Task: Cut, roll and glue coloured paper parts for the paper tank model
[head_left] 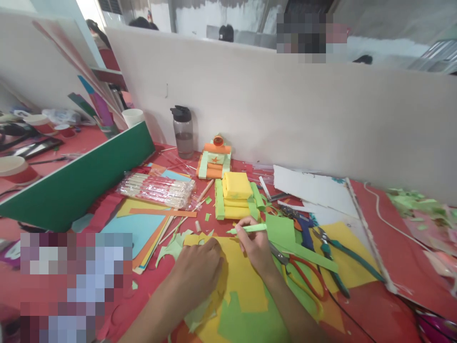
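Note:
My right hand (255, 245) is closed around a light green marker (255, 228), whose tip points left just above the far edge of a yellow paper sheet (239, 271). On the left side of that sheet rests my left hand (203, 259), fingers curled and pressed down on the paper. Beyond both hands stands a tank-like paper model (237, 186) with a yellow block on top and light green sides. Scissors (303, 271) with red and yellow handles lie beside my right wrist. Green paper (280, 231) sits right of the marker.
Pliers (332, 247) lie on the right. A wrapped bundle of sticks (157, 190), blue paper (132, 233) and a green divider (85, 176) are on the left. At the back stand a water bottle (183, 133), an orange paper model (214, 159) and a white partition (285, 105).

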{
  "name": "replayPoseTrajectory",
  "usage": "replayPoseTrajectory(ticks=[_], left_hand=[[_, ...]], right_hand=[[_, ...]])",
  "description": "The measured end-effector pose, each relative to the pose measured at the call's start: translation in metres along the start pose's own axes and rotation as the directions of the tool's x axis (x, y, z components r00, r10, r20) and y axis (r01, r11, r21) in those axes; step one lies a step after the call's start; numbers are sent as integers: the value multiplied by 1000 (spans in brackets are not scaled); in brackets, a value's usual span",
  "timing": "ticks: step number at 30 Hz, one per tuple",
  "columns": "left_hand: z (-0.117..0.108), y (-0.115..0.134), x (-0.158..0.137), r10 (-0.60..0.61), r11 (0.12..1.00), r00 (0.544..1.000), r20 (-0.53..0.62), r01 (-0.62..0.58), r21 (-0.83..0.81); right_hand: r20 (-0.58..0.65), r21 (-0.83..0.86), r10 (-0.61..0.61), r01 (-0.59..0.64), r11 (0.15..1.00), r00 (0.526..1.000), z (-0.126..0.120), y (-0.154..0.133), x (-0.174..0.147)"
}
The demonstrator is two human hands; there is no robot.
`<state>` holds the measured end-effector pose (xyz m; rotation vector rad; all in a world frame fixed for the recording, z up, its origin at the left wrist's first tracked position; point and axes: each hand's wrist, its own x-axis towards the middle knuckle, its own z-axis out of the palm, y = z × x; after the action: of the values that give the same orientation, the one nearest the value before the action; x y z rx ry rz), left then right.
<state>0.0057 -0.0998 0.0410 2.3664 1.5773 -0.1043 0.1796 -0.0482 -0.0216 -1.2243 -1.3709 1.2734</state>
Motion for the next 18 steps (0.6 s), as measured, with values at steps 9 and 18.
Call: replayPoseTrajectory(ticks=[9,18], left_hand=[[-24,-34,24,-272,955,948,-167,287,69],[0,-51,48,-302,942,946,-117,315,118]], right_hand=[[-67,-7,-126,126,992,990,-16,-15,-4],[-84,23,-200,202,979,976,-34,-18,1]])
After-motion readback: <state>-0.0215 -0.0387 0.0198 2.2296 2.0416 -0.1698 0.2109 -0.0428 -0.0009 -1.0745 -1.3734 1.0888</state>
